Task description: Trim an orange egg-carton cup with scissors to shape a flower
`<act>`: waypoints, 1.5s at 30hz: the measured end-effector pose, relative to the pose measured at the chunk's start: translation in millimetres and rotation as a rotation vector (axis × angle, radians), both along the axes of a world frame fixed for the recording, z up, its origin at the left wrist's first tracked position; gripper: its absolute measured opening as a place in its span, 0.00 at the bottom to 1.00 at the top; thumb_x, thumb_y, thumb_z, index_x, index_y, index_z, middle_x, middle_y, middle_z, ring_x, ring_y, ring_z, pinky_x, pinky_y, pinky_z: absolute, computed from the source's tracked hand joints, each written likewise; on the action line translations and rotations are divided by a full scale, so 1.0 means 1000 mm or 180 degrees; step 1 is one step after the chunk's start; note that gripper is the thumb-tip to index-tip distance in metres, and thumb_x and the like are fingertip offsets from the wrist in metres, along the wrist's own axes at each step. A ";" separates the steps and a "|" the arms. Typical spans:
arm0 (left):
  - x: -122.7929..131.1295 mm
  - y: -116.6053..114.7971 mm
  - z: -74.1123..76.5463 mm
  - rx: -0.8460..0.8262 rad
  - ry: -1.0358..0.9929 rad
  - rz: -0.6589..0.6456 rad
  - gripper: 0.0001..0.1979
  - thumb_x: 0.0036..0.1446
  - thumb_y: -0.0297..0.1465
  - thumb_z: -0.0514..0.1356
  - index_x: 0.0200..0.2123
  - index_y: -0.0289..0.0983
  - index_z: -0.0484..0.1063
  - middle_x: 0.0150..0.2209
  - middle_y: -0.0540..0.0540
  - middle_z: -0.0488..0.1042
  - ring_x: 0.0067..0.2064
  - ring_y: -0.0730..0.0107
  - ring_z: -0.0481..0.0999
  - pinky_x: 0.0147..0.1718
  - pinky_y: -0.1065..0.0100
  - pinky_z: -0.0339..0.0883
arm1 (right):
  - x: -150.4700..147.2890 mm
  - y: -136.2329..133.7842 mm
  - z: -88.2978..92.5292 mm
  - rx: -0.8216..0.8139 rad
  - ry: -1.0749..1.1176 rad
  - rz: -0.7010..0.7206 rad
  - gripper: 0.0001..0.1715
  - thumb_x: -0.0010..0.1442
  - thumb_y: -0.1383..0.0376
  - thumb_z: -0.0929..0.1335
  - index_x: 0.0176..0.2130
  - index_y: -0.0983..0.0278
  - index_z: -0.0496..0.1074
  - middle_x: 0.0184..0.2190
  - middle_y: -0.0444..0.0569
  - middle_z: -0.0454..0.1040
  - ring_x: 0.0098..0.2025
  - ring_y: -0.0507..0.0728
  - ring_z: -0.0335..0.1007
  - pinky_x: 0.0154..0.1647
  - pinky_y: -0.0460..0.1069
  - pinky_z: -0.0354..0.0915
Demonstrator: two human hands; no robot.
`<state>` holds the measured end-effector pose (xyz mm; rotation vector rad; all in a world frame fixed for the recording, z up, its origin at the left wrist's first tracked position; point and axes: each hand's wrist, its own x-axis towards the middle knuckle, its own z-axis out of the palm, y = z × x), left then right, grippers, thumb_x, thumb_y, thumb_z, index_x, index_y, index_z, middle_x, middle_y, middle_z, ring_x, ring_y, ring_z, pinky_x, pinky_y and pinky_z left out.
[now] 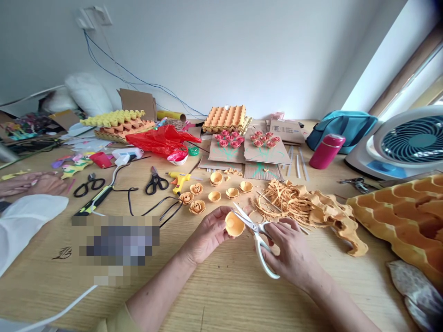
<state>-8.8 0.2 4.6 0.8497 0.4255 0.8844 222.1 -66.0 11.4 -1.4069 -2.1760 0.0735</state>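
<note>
My left hand (207, 233) pinches a small orange egg-carton cup (234, 224) just above the wooden table (224, 295). My right hand (290, 251) grips white-handled scissors (258, 235), whose open blades touch the rim of the cup. Behind the cup lie several finished orange cups and rolled roses (197, 206). A heap of orange carton trimmings (301, 207) sits to the right of my hands.
Black scissors (155, 181), a yellow glue gun (179, 180) and black cables lie at centre left. Cardboard with pink roses (242, 145), egg trays (225, 117), a red bag (161, 138), a pink bottle (327, 151), a fan (408, 138) and an orange tray (404, 216) surround. Another person's hand (31, 183) rests far left.
</note>
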 end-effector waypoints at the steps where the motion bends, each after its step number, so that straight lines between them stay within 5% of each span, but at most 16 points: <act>1: 0.000 0.000 0.000 -0.0011 -0.0003 0.0015 0.19 0.51 0.36 0.72 0.46 0.37 0.76 0.42 0.46 0.76 0.40 0.69 0.76 0.36 0.71 0.71 | 0.000 0.000 0.000 -0.0009 0.0002 0.0013 0.13 0.60 0.64 0.68 0.29 0.60 0.58 0.24 0.39 0.66 0.27 0.52 0.62 0.48 0.54 0.56; 13: -0.002 0.001 0.003 -0.0245 -0.0362 -0.0017 0.18 0.57 0.35 0.68 0.50 0.39 0.76 0.46 0.45 0.78 0.45 0.63 0.80 0.37 0.72 0.74 | -0.001 0.000 -0.007 -0.0945 0.0696 0.0020 0.19 0.68 0.56 0.63 0.27 0.59 0.58 0.22 0.41 0.63 0.28 0.54 0.60 0.31 0.48 0.58; 25: 0.001 0.004 0.008 -0.0348 -0.0389 0.0054 0.16 0.59 0.36 0.66 0.50 0.39 0.73 0.41 0.45 0.79 0.41 0.62 0.83 0.29 0.75 0.73 | -0.004 -0.001 -0.005 -0.0557 0.0698 0.0101 0.17 0.66 0.59 0.65 0.28 0.59 0.57 0.24 0.42 0.65 0.30 0.54 0.62 0.36 0.50 0.62; 31: 0.001 0.005 0.005 -0.0489 -0.0197 0.0088 0.20 0.57 0.31 0.67 0.53 0.37 0.72 0.47 0.42 0.79 0.46 0.61 0.82 0.36 0.74 0.74 | -0.002 0.000 -0.006 -0.0520 0.0711 0.0011 0.16 0.67 0.61 0.65 0.28 0.59 0.58 0.24 0.41 0.66 0.29 0.54 0.63 0.37 0.50 0.62; 35: 0.000 0.004 0.004 -0.0189 0.0085 0.0216 0.22 0.55 0.27 0.68 0.54 0.39 0.73 0.53 0.42 0.76 0.44 0.67 0.81 0.35 0.76 0.73 | -0.001 0.000 -0.006 -0.0395 0.0626 -0.0018 0.15 0.67 0.60 0.64 0.29 0.59 0.59 0.24 0.42 0.66 0.29 0.54 0.63 0.36 0.49 0.62; 40: 0.003 0.002 0.003 0.0122 0.0387 0.0407 0.21 0.53 0.34 0.71 0.50 0.38 0.74 0.46 0.45 0.75 0.36 0.75 0.78 0.32 0.76 0.72 | -0.001 -0.001 -0.007 -0.0033 0.0413 0.0084 0.18 0.66 0.61 0.66 0.27 0.58 0.55 0.22 0.41 0.64 0.28 0.54 0.62 0.33 0.48 0.59; 45: 0.005 0.002 0.003 0.0350 0.0616 0.0646 0.22 0.51 0.37 0.71 0.48 0.39 0.75 0.46 0.46 0.72 0.35 0.75 0.76 0.31 0.73 0.72 | 0.001 0.000 -0.007 0.0154 0.0103 0.0094 0.14 0.66 0.63 0.65 0.30 0.59 0.58 0.25 0.41 0.67 0.28 0.53 0.62 0.42 0.52 0.58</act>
